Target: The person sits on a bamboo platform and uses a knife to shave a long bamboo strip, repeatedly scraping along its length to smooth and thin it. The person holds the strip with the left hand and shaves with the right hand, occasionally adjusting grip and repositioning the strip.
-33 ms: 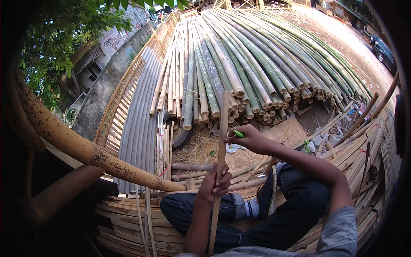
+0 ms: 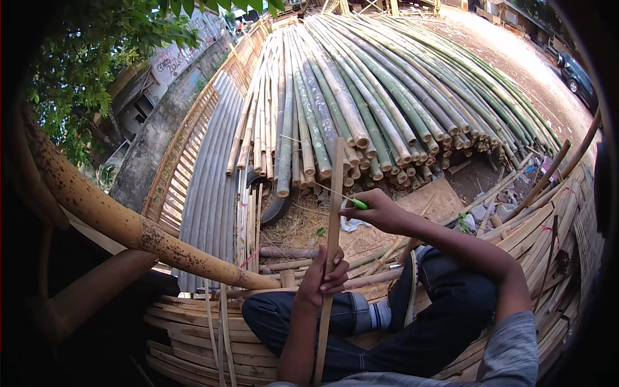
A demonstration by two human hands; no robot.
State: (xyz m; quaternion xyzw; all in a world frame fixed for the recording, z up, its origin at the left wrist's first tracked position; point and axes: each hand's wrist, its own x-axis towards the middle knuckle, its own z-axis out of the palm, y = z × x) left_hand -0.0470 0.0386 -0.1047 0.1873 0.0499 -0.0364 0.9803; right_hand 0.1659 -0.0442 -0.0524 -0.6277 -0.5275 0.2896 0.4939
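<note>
slat, long and pale, rises in front of my body, its long axis almost upright: the slat (image 2: 334, 226) points its top end toward the pile of bamboo poles (image 2: 361, 109), tipped slightly right, while its lower part crosses before my jeans (image 2: 451, 316). my left hand (image 2: 324, 277) is wrapped round it about midway. my right hand (image 2: 379, 211), higher up, grips a green handle (image 2: 360, 204) just beside the slat; whether those fingers touch the wood i cannot tell.
</note>
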